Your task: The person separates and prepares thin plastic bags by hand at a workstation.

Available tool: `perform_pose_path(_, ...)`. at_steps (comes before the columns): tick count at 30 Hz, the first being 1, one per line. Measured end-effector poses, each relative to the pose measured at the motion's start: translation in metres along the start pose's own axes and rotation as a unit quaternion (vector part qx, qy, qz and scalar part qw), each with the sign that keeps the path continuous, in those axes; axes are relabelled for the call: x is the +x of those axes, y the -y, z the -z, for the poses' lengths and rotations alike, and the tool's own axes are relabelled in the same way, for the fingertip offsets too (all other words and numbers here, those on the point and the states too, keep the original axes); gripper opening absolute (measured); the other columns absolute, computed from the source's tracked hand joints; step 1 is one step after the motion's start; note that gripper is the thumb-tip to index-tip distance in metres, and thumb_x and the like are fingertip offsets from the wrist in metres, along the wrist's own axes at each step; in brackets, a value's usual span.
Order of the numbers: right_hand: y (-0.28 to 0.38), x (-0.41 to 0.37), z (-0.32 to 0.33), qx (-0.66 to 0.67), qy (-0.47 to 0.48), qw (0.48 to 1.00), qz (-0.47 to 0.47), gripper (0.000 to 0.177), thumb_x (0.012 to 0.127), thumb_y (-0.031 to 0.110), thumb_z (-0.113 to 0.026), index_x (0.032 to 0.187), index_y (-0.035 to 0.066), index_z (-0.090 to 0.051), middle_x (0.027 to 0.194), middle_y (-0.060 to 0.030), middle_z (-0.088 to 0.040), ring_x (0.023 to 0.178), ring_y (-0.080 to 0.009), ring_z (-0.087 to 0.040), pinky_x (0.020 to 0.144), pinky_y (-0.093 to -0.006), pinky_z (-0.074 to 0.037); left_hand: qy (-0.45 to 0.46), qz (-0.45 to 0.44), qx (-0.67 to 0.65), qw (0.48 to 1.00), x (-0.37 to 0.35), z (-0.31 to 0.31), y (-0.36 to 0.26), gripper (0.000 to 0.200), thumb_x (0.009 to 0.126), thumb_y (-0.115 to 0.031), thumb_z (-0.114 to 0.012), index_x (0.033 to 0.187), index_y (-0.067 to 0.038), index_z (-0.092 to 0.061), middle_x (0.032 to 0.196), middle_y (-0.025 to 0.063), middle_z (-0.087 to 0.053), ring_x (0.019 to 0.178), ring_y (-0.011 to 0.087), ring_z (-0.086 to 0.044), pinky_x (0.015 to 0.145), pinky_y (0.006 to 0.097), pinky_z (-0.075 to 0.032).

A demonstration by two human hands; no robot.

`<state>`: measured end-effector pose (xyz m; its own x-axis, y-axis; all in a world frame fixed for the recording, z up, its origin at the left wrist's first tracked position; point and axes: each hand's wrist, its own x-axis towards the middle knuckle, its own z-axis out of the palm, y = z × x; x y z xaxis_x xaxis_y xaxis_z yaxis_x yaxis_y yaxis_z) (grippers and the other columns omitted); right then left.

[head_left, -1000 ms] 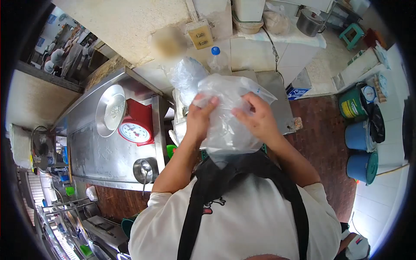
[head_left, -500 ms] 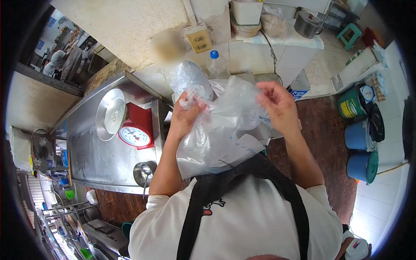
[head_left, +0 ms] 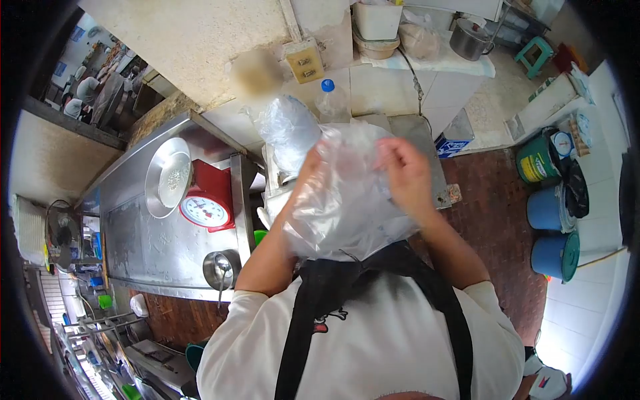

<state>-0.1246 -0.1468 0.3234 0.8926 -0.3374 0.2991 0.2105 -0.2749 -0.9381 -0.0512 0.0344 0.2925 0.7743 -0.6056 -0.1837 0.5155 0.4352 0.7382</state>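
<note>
A large clear plastic bag [head_left: 350, 207] hangs between my hands, in front of my chest and black apron. My left hand [head_left: 309, 168] is closed on the bag's upper left edge, its fingers partly behind the film. At the opposite edge, my right hand [head_left: 407, 175] is curled with fingertips pinching the plastic, slightly blurred by motion. Just beyond my left hand stands a bundle of clear plastic [head_left: 288, 130]. A bottle with a blue cap [head_left: 327, 85] is behind the bag.
To the left, a steel table [head_left: 133, 247] carries a red dial scale [head_left: 212, 200] with a metal pan [head_left: 168, 177], and a small metal pot [head_left: 221, 268] with a spoon. Blue bins [head_left: 550, 210] line the right wall. A lidded pot [head_left: 471, 40] sits on the back counter.
My right hand has moved left and a little down, closer to my left hand. My left hand has shifted slightly right, and the bag has swung and bunched between them.
</note>
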Motion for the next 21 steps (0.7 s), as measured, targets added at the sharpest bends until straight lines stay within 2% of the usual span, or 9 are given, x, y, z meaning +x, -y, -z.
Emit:
perform_pose_path(1,-0.006,0.003,0.009,0.128,-0.012,0.99,-0.049,0.013,0.097,0.015,-0.06,0.098,0.003,-0.065,0.071,-0.0026,-0.06,0.063,-0.0133,-0.058,0.063,-0.0318,-0.051,-0.016,0.014,-0.034,0.999,0.004,0.006,-0.005,0.03,0.091,-0.025,-0.065,0.109,0.0,-0.061,0.107,0.0106,-0.067,0.09,0.0203,-0.068,0.073,0.0328,-0.057)
perform_pose_path(3,-0.025,0.019,0.03,0.376,-0.04,0.915,-0.143,0.012,0.097,0.017,-0.061,0.097,0.005,-0.061,0.068,-0.0001,-0.053,0.061,-0.0133,-0.053,0.06,-0.0327,-0.05,-0.023,0.033,-0.077,0.996,0.01,0.013,-0.02,0.03,0.091,-0.024,-0.066,0.108,0.0,-0.062,0.108,0.0112,-0.067,0.091,0.0206,-0.068,0.073,0.0329,-0.057)
perform_pose_path(6,-0.036,0.03,0.038,0.449,-0.109,0.837,-0.292,0.016,0.098,0.023,-0.06,0.095,0.008,-0.056,0.063,0.0047,-0.038,0.056,-0.0101,-0.041,0.052,-0.0273,-0.037,-0.021,0.035,-0.098,0.994,0.024,0.022,-0.026,0.031,0.091,-0.025,-0.066,0.109,0.0,-0.062,0.108,0.0118,-0.068,0.09,0.0213,-0.068,0.073,0.0342,-0.057)
perform_pose_path(9,-0.09,0.027,0.033,0.499,-0.081,0.809,-0.3,0.016,0.098,0.023,-0.06,0.103,0.008,-0.057,0.068,0.0047,-0.044,0.061,-0.0079,-0.04,0.05,-0.0265,-0.032,-0.061,0.036,-0.093,0.993,0.048,0.028,-0.01,0.033,0.091,-0.026,-0.066,0.11,0.001,-0.062,0.108,0.0125,-0.068,0.09,0.022,-0.068,0.073,0.0355,-0.057)
perform_pose_path(12,-0.118,0.01,0.029,0.345,-0.08,0.888,-0.293,0.017,0.095,0.015,-0.062,0.11,0.009,-0.056,0.087,-0.0018,-0.056,0.074,-0.0129,-0.055,0.062,-0.0293,-0.047,-0.106,0.055,-0.048,0.992,0.075,0.053,0.029,0.034,0.091,-0.027,-0.066,0.112,0.001,-0.061,0.107,0.0132,-0.068,0.089,0.0227,-0.069,0.073,0.0368,-0.056)
perform_pose_path(15,-0.194,-0.014,0.012,0.135,-0.101,0.956,-0.241,0.022,0.096,0.012,-0.059,0.118,0.008,-0.056,0.099,-0.0057,-0.06,0.088,-0.0156,-0.058,0.069,-0.0286,-0.048,-0.135,0.095,0.031,0.986,0.094,0.105,0.089,0.036,0.091,-0.028,-0.066,0.113,0.001,-0.061,0.107,0.0139,-0.068,0.088,0.0234,-0.069,0.073,0.0381,-0.056)
perform_pose_path(17,-0.285,-0.038,0.004,0.172,-0.074,0.952,-0.241,0.026,0.096,0.012,-0.057,0.122,0.008,-0.054,0.101,-0.0074,-0.06,0.091,-0.0167,-0.058,0.073,-0.0286,-0.049,-0.148,0.114,0.107,0.976,0.104,0.135,0.134,0.037,0.091,-0.028,-0.066,0.114,0.001,-0.061,0.107,0.0143,-0.068,0.088,0.0239,-0.069,0.073,0.0389,-0.056)
perform_pose_path(18,-0.309,-0.048,0.003,0.19,-0.06,0.95,-0.243,0.028,0.097,0.012,-0.055,0.124,0.007,-0.053,0.102,-0.0082,-0.06,0.093,-0.0172,-0.058,0.075,-0.0285,-0.049,-0.155,0.117,0.154,0.969,0.106,0.147,0.151,0.038,0.091,-0.029,-0.066,0.114,0.001,-0.061,0.106,0.0145,-0.068,0.088,0.0242,-0.069,0.073,0.0394,-0.056)
perform_pose_path(21,-0.328,-0.038,0.008,0.259,-0.016,0.896,-0.36,0.031,0.097,0.013,-0.055,0.127,0.006,-0.05,0.105,-0.0099,-0.06,0.093,-0.0177,-0.057,0.078,-0.0293,-0.049,-0.166,0.107,0.292,0.936,0.118,0.161,0.179,0.039,0.092,-0.029,-0.066,0.115,0.001,-0.061,0.106,0.0152,-0.069,0.087,0.0249,-0.069,0.073,0.0407,-0.056)
